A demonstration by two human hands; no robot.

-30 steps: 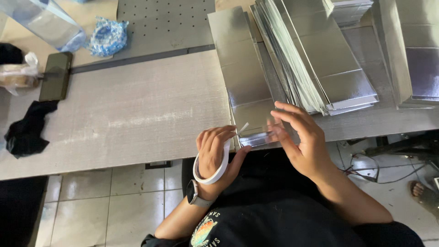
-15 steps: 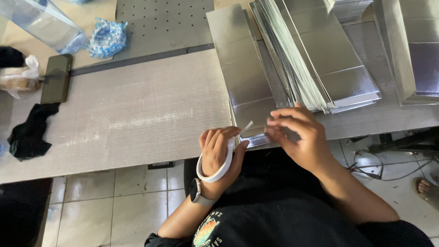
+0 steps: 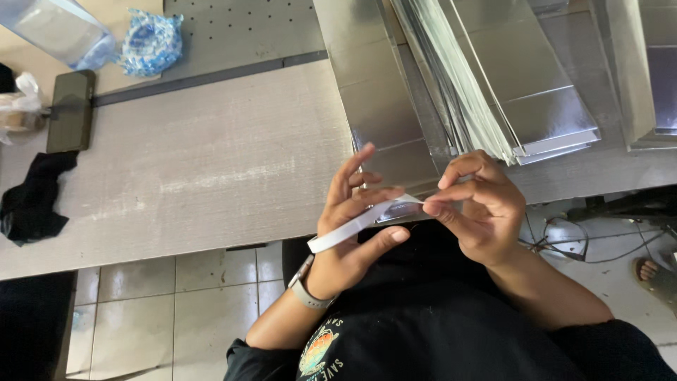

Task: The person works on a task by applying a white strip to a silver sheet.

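Note:
My left hand (image 3: 352,226) holds a white roll of tape (image 3: 345,229) on edge, thumb below it and fingers spread above. My right hand (image 3: 476,208) pinches the free end of the tape strip (image 3: 402,208) between thumb and forefinger, just right of the roll. Both hands hover at the near edge of the grey table (image 3: 197,169), over the bottom end of a flat silver sheet (image 3: 381,99). A watch sits on my left wrist.
A fanned stack of silver sheets (image 3: 508,77) lies to the right, another pile (image 3: 649,63) at the far right. At the left are a dark phone (image 3: 70,109), black cloth (image 3: 32,201), blue wrapper (image 3: 151,42) and clear bag (image 3: 56,28). Another person's foot (image 3: 656,275) shows on the floor.
My left hand has lifted and turned the tape roll, fingers spreading. My right hand has closed on the tape end and pulled a short strip out to the right.

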